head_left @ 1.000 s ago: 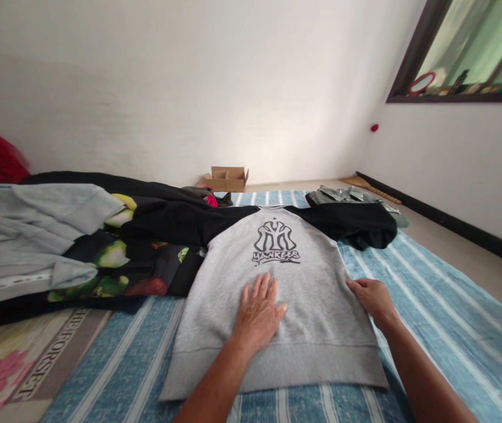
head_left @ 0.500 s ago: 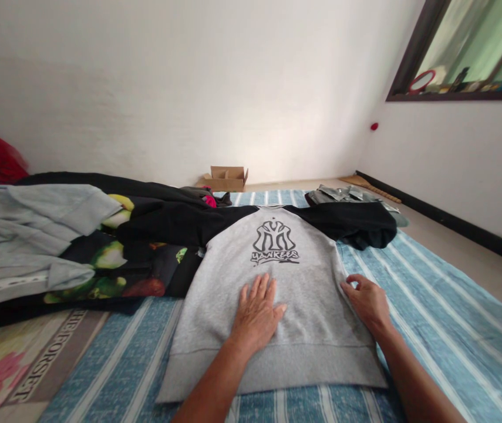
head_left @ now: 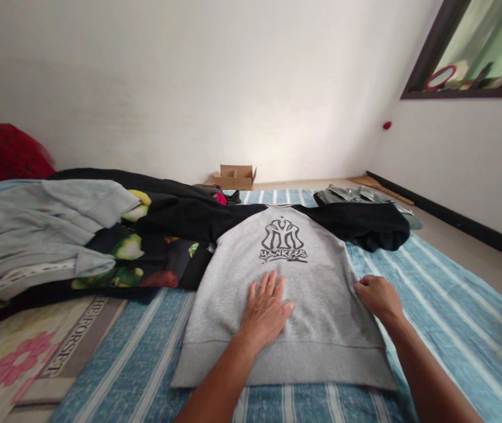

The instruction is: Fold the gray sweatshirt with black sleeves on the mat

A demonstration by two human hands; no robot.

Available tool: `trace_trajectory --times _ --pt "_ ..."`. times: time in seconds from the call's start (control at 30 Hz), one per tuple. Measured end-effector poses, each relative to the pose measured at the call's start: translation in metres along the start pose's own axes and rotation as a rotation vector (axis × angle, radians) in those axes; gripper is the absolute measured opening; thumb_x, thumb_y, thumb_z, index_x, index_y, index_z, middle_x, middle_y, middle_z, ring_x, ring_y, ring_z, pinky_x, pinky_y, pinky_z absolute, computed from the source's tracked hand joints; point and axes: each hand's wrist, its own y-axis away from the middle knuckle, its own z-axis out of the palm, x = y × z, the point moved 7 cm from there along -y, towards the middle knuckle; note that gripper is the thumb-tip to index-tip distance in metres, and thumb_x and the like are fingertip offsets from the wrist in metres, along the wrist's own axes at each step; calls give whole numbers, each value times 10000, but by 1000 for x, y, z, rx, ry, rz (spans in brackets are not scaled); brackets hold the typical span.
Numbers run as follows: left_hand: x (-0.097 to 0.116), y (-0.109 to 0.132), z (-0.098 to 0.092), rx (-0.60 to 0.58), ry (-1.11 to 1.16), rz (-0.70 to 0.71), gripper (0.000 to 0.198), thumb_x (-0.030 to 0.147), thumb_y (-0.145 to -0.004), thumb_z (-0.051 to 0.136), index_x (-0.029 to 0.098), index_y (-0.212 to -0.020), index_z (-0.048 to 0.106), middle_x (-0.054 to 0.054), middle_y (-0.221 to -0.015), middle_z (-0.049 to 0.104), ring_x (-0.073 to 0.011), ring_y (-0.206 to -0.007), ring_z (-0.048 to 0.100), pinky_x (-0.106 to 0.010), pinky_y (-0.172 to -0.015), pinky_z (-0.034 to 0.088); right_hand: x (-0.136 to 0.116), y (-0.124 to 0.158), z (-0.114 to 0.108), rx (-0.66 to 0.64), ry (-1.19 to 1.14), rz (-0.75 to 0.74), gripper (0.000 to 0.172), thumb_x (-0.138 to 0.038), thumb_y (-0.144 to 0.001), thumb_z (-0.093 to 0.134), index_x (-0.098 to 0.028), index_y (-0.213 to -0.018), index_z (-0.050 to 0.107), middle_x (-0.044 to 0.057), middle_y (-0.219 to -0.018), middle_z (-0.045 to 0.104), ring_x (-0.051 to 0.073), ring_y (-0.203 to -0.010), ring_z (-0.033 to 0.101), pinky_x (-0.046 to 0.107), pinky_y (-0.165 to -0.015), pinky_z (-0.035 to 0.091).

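Note:
A grey sweatshirt (head_left: 321, 317) with black sleeves and a dark printed logo lies spread out, its hem toward me. My left hand (head_left: 266, 308) rests flat on its lower front, fingers extended. At the right side edge of the body, my right hand (head_left: 378, 296) has its fingers closed, pinching the sweatshirt's side seam. The right sleeve (head_left: 365, 222) stretches out to the right, bunched at its end. The left sleeve (head_left: 189, 217) runs left toward other clothes.
A blue striped sheet (head_left: 444, 294) lies beneath. Grey clothing (head_left: 48, 217) and a black printed garment (head_left: 171, 264) are heaped at left. Folded dark clothes (head_left: 347, 194) sit beyond the right sleeve. A cardboard box (head_left: 235, 177) stands by the wall, and a red bundle (head_left: 4, 154) at far left.
My right hand's fingers have closed on the sweatshirt's right edge. My left hand stays flat on the front. The whole view has shifted slightly, so things appear further right.

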Motion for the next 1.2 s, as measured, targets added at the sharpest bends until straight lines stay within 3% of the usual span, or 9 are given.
trace_trajectory --times 0.3,0.63,0.87,1.2 --pt "2 1 -3 2 7 -4 633 510 -939 273 155 -1463 272 -80 -1549 187 -231 -1430 119 -477 -1137 138 27 -4 4 47 -35 71 371 -318 -830 346 -130 -807 666 116 -801 685 239 -791 625 273 -636 393" --pt "-1 -3 -2 22 10 -12 554 421 -972 184 154 -1429 348 -65 -1534 248 -209 -1418 176 -456 -1127 185 40 -7 10 50 10 55 365 -352 -860 317 -151 -858 622 151 -868 673 280 -860 622 302 -652 396" --pt "0 0 -1 73 -14 6 541 426 -961 236 182 -1432 344 -61 -1535 249 -222 -1417 177 -481 -1121 181 40 -5 9 43 20 83 377 -374 -859 309 -162 -879 621 153 -877 670 297 -874 621 318 -661 399" --pt "3 1 -1 43 -3 -9 607 509 -940 251 173 -1438 335 -71 -1545 211 -240 -1424 146 -494 -1127 149 30 6 8 12 -55 56 435 -454 -842 328 -165 -840 653 120 -846 691 255 -836 623 288 -678 405"
